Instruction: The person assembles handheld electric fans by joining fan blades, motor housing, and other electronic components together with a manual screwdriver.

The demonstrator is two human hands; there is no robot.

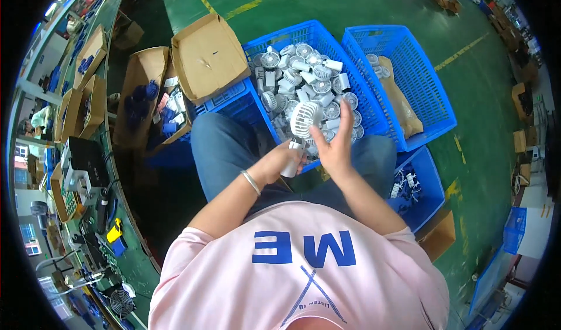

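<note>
A white handheld fan [302, 119] with a round slatted head is upright in front of my lap. My left hand [276, 163] is closed around its handle, below the head. Just right of the fan head, my right hand [337, 150] is open, fingers stretched out and thumb apart; whether the thumb touches the head I cannot tell. Beyond both hands stands a blue plastic crate [369, 111] heaped with several similar white and grey fans [321, 87].
A second blue crate [429, 90] holds a brown sack [400, 99] and some fans. Right of my knee, a blue bin [423, 204] contains small white and dark parts. Cardboard boxes [205, 61] stand at the left, beside a cluttered green workbench [131, 213].
</note>
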